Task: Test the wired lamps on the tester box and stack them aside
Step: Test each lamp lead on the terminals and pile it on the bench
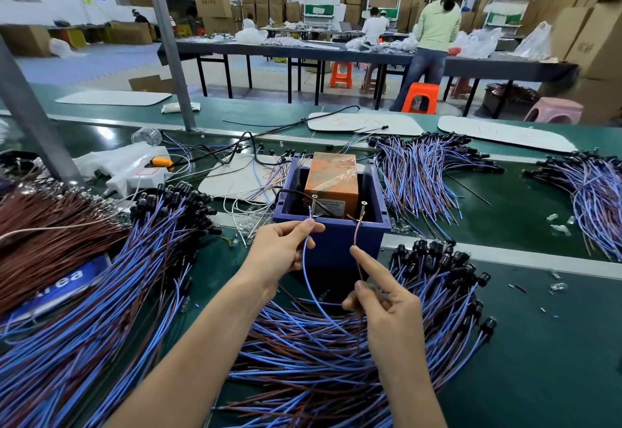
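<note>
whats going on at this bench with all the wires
A person is testing one lamp's wire pair on the purple tester box. The left hand pinches the blue wire and the right hand pinches the brown wire, each end raised to one of the two screws at the box's front edge. Whether they touch is unclear. Piles of wired lamps lie all around on the green bench.

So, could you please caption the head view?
Left hand holds blue wire, right hand brown wire, at the tester box screws.
</note>
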The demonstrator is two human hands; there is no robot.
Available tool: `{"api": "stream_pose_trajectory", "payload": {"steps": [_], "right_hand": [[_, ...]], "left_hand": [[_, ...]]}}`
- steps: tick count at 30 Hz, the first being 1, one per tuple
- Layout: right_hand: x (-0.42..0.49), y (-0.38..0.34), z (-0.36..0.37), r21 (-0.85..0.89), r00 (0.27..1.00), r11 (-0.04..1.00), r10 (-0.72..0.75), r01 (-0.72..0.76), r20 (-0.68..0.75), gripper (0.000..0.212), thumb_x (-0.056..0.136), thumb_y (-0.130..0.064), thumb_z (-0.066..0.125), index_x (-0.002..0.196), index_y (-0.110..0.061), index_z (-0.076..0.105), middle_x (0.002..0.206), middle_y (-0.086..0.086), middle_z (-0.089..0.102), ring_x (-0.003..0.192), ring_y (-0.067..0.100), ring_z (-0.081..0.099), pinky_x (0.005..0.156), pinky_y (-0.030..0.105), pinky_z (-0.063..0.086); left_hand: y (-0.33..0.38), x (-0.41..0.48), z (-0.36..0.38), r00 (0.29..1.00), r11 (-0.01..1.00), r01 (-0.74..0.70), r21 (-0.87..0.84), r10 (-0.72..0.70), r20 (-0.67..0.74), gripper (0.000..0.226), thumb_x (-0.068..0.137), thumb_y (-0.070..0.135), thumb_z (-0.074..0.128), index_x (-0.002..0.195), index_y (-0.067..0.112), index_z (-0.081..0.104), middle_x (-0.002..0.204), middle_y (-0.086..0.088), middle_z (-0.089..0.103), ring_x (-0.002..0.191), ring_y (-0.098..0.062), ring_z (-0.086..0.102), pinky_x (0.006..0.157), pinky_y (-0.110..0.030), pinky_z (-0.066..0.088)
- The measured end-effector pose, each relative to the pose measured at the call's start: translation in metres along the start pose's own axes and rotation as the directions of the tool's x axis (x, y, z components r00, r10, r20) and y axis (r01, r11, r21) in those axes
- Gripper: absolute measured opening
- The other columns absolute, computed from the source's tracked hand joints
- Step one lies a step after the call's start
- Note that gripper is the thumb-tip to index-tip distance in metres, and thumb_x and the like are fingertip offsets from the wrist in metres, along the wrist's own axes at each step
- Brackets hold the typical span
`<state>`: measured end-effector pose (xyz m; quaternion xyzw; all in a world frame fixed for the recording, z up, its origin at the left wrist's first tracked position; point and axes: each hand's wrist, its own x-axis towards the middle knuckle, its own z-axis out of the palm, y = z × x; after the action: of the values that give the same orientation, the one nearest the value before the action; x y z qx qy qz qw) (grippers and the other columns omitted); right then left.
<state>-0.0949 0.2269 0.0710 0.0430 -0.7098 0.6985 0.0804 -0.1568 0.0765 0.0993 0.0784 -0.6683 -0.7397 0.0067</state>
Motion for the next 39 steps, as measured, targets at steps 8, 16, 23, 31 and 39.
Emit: {"api": "stream_pose_trajectory", "payload": {"steps": [8,16,23,31,39], "right_hand": [[0.0,-0.001,0.001,-0.011,1.0,1.0,-0.015,0.015,0.005,0.052,0.094,0.006,0.048,0.113,-0.041,0.061,0.099,0.012,0.063,0.058,0.004,0.059,0.062,0.011,0.047],[-0.001,-0.001,0.001,0.004,1.0,1.0,-0.007,0.007,-0.002,0.05,0.094,0.006,0.049,0.115,-0.037,0.062,0.09,0.007,0.064,0.058,0.004,0.058,0.062,0.012,0.048],[-0.002,-0.003,0.001,0.019,1.0,1.0,0.01,-0.01,0.007,0.051,0.094,0.006,0.05,0.111,-0.041,0.062,0.092,0.008,0.064,0.058,0.004,0.059,0.064,0.013,0.048],[-0.002,0.001,-0.003,0.056,0.998,0.996,0.069,-0.068,-0.002,0.047,0.094,0.004,0.05,0.113,-0.036,0.066,0.053,0.004,0.059,0.045,0.004,0.047,0.049,0.013,0.04],[-0.004,0.006,0.0,0.078,0.989,0.997,0.018,-0.007,-0.145,0.052,0.097,0.0,0.047,0.112,-0.047,0.064,0.059,0.007,0.063,0.051,0.017,0.047,0.047,0.018,0.041]], "left_hand": [[0.004,0.001,0.002,1.0,1.0,-0.001,-0.011,0.001,-0.004,0.021,0.093,0.025,0.059,0.084,0.013,0.075,0.054,0.007,0.054,0.037,-0.004,0.034,0.038,-0.013,0.034],[0.003,-0.003,0.002,1.0,0.999,-0.017,0.028,0.017,0.002,0.021,0.093,0.025,0.059,0.083,0.015,0.075,0.056,0.006,0.054,0.039,-0.004,0.035,0.04,-0.013,0.035],[0.005,-0.004,0.004,1.0,0.999,-0.005,0.046,0.005,0.002,0.021,0.092,0.026,0.06,0.084,0.015,0.075,0.058,0.005,0.055,0.041,-0.004,0.037,0.041,-0.014,0.036],[-0.005,-0.016,-0.025,0.999,0.994,-0.027,0.103,0.023,0.032,0.022,0.093,0.023,0.059,0.082,0.017,0.077,0.062,0.002,0.064,0.044,-0.005,0.042,0.042,-0.015,0.037],[-0.04,-0.032,-0.133,0.959,0.253,0.086,0.964,0.241,-0.149,0.023,0.089,0.019,0.063,0.112,0.02,0.068,0.11,-0.004,0.06,0.098,-0.019,0.056,0.084,-0.027,0.046]]}}
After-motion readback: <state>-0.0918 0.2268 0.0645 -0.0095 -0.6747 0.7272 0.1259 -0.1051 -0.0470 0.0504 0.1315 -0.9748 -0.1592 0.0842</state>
